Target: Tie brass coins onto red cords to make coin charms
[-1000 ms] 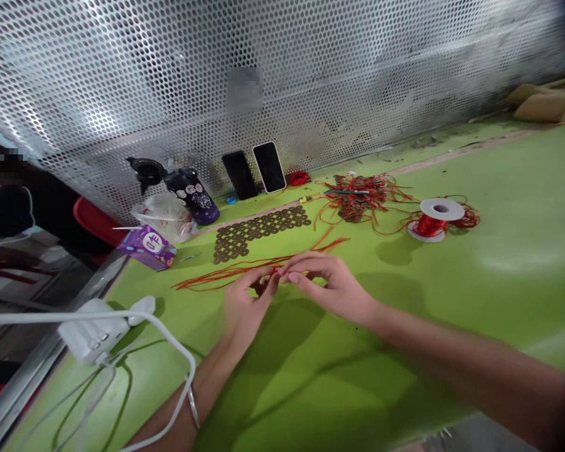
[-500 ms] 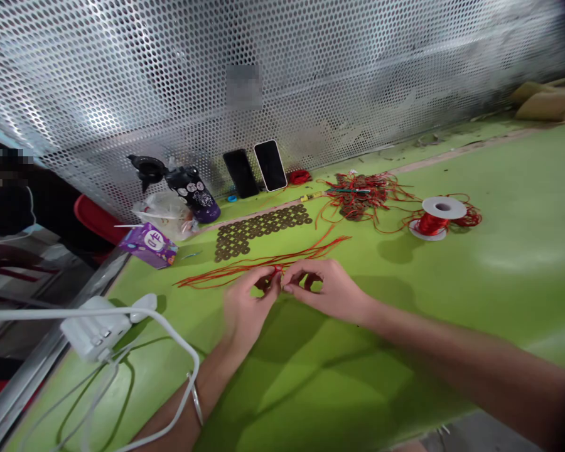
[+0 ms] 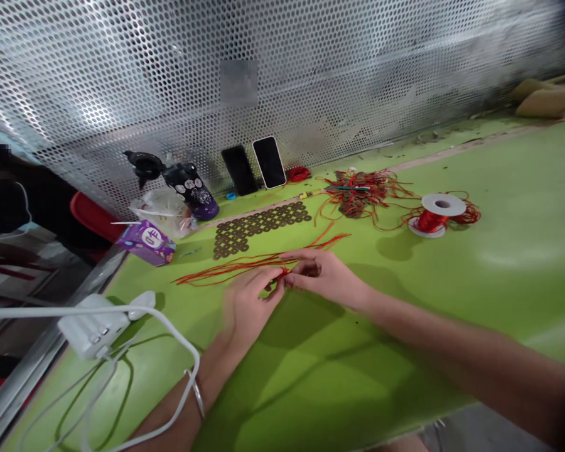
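Observation:
My left hand (image 3: 257, 295) pinches a small bit of red cord (image 3: 283, 272) between thumb and fingertips. Close against it, my right hand (image 3: 322, 276) has its thumb and a finger pressed on the same cord, with another finger stretched out above. Whether a coin sits inside the pinch is hidden by the fingers. Just beyond both hands lie long loose red cords (image 3: 216, 271) in a bundle. Behind them, round brown coins with holes (image 3: 263, 223) are laid in rows. A pile of coins tied with red cord (image 3: 360, 191) lies further right.
A spool of red cord (image 3: 435, 216) stands at the right. Two phones (image 3: 270, 163) lean on the perforated metal wall (image 3: 311, 75). At left are a dark bottle (image 3: 193, 191), a purple box (image 3: 148, 243), a white power adapter (image 3: 94, 323) and cables. A person (image 3: 32, 201) sits at far left.
My right hand has shifted slightly, its upper finger now stretched out above the pinch. More red cord shows between the hands. The view has moved a little.

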`<state>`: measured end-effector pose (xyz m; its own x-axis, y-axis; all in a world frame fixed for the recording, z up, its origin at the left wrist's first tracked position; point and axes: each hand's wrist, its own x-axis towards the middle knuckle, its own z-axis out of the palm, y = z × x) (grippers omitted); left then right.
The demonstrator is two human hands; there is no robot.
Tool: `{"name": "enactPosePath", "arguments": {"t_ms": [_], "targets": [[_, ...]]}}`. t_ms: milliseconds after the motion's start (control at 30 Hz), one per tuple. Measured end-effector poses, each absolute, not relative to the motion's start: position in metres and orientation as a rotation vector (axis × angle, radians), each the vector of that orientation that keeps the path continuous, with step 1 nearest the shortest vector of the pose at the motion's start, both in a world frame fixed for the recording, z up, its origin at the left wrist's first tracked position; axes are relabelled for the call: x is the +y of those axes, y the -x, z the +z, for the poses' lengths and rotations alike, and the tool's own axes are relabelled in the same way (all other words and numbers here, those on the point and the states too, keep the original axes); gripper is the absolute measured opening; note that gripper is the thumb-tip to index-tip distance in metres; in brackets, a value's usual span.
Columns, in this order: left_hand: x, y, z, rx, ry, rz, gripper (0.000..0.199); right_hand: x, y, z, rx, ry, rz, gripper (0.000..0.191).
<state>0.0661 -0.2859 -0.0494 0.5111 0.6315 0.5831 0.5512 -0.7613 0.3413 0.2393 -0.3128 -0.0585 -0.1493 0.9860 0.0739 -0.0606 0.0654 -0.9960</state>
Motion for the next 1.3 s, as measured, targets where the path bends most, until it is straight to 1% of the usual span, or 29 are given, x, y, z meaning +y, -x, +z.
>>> {"name": "enactPosePath", "arguments": {"t_ms": [133, 200, 333, 467, 633, 733, 833, 900, 967, 1067, 1300], "targets": [[-0.284, -0.065, -0.049, 1.0, -2.748, 1.044, 0.014, -0.309, -0.239, -0.061, -1.204, 1.003, 1.358, 0.021], [-0.285, -0.065, -0.049, 1.002, -2.723, 1.023, 0.013, -0.309, -0.24, -0.06, -1.161, 0.989, 1.348, 0.018], [-0.285, -0.065, -0.05, 1.026, -2.562, 1.004, 0.012, -0.308, -0.243, -0.056, -1.196, 1.008, 1.245, 0.017], [-0.283, -0.069, -0.048, 1.077, -2.417, 0.866, 0.01, -0.306, -0.251, -0.051, -1.173, 1.027, 1.101, 0.019], [-0.287, -0.076, -0.041, 1.059, -2.227, 0.766, 0.009, -0.302, -0.255, -0.051, -1.077, 1.011, 1.121, 0.021], [-0.289, -0.077, -0.043, 1.064, -2.053, 0.826, 0.007, -0.302, -0.254, -0.053, -1.089, 1.022, 1.162, 0.022], [-0.286, -0.075, -0.05, 1.079, -1.864, 0.956, 0.009, -0.303, -0.252, -0.053, -1.276, 1.099, 1.162, 0.028], [-0.284, -0.073, -0.055, 1.083, -1.767, 1.028, 0.011, -0.305, -0.252, -0.052, -1.493, 1.134, 1.113, 0.023], [-0.282, -0.072, -0.057, 1.073, -1.692, 1.068, 0.013, -0.308, -0.252, -0.052, -1.647, 1.15, 1.071, 0.022], [-0.282, -0.072, -0.058, 1.074, -1.631, 1.097, 0.015, -0.311, -0.251, -0.052, -1.706, 1.175, 1.024, 0.024], [-0.277, -0.074, -0.055, 1.096, -1.491, 1.257, 0.016, -0.313, -0.253, -0.048, -1.833, 1.186, 0.916, 0.017]]}}
